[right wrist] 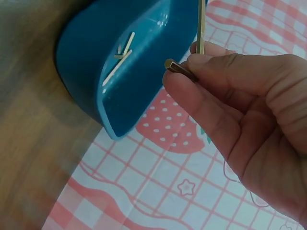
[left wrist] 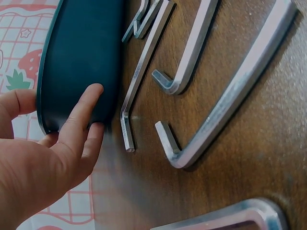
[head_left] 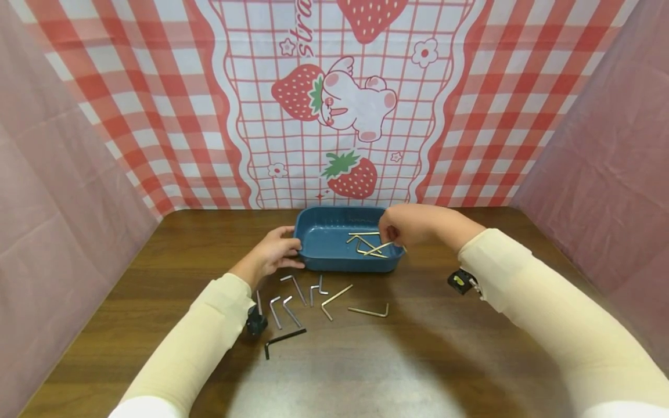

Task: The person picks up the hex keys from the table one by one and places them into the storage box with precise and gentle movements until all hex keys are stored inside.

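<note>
Around the left end of the blue tray (head_left: 334,265) my left hand (head_left: 273,251) grips the wall, one digit going over the rim and others against the outer side (left wrist: 84,52). My right hand (head_left: 393,223) is over the tray's right end, pinching a gold-coloured hex key (right wrist: 201,26) between thumb and fingers. Its short end (right wrist: 178,68) pokes out past the fingertips in the right wrist view. Several gold hex keys (head_left: 366,233) lie crossed inside the tray, partly hidden by my right hand (right wrist: 249,100).
Silver hex keys (head_left: 295,313) lie scattered on the wooden table (head_left: 334,371) before the tray. Two gold hex keys (head_left: 337,295) (head_left: 368,312) lie to their right, a black one (head_left: 284,337) nearer me. A strawberry-patterned cloth (head_left: 334,174) hangs right behind the tray.
</note>
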Motion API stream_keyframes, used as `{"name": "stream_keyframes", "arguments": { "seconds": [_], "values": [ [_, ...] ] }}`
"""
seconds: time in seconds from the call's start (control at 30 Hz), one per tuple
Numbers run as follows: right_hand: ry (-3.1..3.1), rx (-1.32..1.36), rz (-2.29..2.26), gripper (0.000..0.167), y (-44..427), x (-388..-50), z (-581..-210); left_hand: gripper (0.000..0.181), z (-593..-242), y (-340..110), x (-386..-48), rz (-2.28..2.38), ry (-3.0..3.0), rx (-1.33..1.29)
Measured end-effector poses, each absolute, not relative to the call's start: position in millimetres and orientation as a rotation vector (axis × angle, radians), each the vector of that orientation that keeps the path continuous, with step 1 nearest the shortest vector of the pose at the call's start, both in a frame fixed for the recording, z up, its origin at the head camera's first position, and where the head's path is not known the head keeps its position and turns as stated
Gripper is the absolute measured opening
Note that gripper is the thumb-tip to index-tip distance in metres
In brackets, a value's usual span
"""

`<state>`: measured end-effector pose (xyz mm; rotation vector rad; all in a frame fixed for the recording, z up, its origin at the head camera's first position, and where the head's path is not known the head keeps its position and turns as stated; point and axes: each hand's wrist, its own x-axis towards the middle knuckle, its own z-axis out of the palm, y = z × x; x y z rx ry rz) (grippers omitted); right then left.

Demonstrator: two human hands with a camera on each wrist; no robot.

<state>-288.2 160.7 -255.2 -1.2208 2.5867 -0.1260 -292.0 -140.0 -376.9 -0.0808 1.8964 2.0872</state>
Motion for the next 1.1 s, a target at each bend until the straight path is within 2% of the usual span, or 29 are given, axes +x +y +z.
{"name": "stream_keyframes", "arguments": {
  "seconds": [0.63, 1.1],
  "values": [
    [2.581, -0.829, -0.106, 0.023, 141.6, -328.1, -244.3, 0.068, -375.9, -138.9, -291.6, 2.09, 1.906, -0.084],
    [2.595, -0.421, -0.421, 0.019, 148.0, -351.2, -275.0, 0.068, -376.2, -138.7, -292.0, 2.085, 1.912, -0.092]
  ]
}}
